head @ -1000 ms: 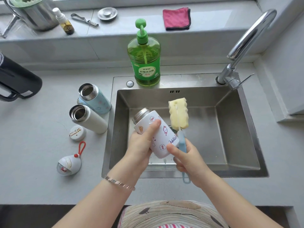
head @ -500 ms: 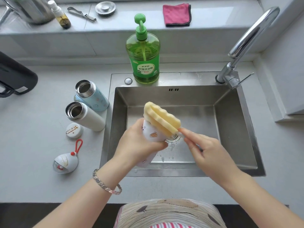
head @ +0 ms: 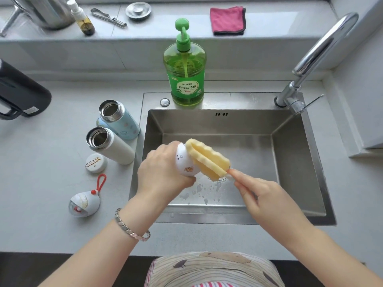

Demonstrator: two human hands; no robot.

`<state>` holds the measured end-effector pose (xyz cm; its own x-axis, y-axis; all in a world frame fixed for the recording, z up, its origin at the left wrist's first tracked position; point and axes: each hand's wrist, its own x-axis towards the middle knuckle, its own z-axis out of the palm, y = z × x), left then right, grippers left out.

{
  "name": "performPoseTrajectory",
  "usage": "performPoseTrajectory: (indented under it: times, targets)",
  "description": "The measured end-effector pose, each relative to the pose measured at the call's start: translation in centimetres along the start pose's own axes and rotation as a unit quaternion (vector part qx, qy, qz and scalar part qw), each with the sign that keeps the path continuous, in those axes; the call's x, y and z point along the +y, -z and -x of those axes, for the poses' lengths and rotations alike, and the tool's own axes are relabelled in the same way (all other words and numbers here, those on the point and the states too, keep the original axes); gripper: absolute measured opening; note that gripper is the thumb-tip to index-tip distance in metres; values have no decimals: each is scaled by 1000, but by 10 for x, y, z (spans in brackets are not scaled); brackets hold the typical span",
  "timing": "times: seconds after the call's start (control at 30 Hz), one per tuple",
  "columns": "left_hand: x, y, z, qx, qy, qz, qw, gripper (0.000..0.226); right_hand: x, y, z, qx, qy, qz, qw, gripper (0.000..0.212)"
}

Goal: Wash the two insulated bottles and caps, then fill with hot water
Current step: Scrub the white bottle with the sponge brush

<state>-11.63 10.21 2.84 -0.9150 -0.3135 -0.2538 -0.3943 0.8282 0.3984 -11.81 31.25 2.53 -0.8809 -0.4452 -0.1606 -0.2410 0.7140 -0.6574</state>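
Over the steel sink (head: 294,162) my left hand (head: 163,172) grips a white patterned bottle (head: 184,162); only its rounded end shows. My right hand (head: 263,195) pinches the handle of a yellow sponge brush (head: 207,158), whose sponge lies against that bottle. On the counter to the left stand a light blue bottle (head: 120,121) and a white bottle (head: 112,146), both uncapped. A round white cap (head: 96,163) and a rounded cap with a red loop (head: 85,201) lie in front of them.
A green dish soap pump bottle (head: 184,73) stands behind the sink. The tap (head: 317,52) arches at the right. A black kettle (head: 20,94) sits at the far left. On the sill are a pink cloth (head: 228,20), a strainer lid (head: 138,10), a small spray bottle (head: 83,18) and a metal pot.
The bottle was turned so its base end faces up, and the sponge swung from upright beside it to lying across it. My right hand slid down the handle.
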Motion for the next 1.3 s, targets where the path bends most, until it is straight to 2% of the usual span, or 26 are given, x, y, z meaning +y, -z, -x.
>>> performPoseTrajectory:
  times: [0.13,0.27,0.37,0.43,0.6,0.7,0.77,0.93,1.03,1.1,1.17,1.3]
  targets:
    - [0,-5,5,5,-59,-68,996,65,-3,-3,-14,13,-25,1,1000,32]
    - [-11,2,2,38,-28,-30,998,66,-13,-2,2,-29,-41,-28,998,31]
    - [-9,-7,5,84,-133,-85,984,71,-7,-2,-15,-14,-77,-53,996,28]
    - [-10,-12,5,120,-169,-98,973,78,-3,0,-22,-9,-98,-66,993,28]
    - [-17,-10,0,153,-155,-88,972,80,-15,7,-5,-34,-63,-104,992,37]
    - [-15,-11,2,155,-205,-92,962,79,-2,6,-15,-27,-90,-63,994,26]
    - [-15,-9,2,160,-211,-75,961,78,3,6,-15,-28,-99,-63,993,26]
    - [-16,-5,0,157,-188,-25,969,78,-1,5,-8,-24,-89,-113,989,27]
    - [-15,-5,5,127,-167,49,976,77,4,4,-9,-24,-105,-143,984,27]
    - [-13,-4,8,81,-94,163,979,73,1,3,-8,-19,-110,-177,978,27]
    - [-9,-5,8,44,-18,276,960,62,-4,0,-7,-6,-115,-205,972,28]
    - [-4,-15,-2,19,123,365,923,43,-20,-10,0,3,-103,-224,969,35]
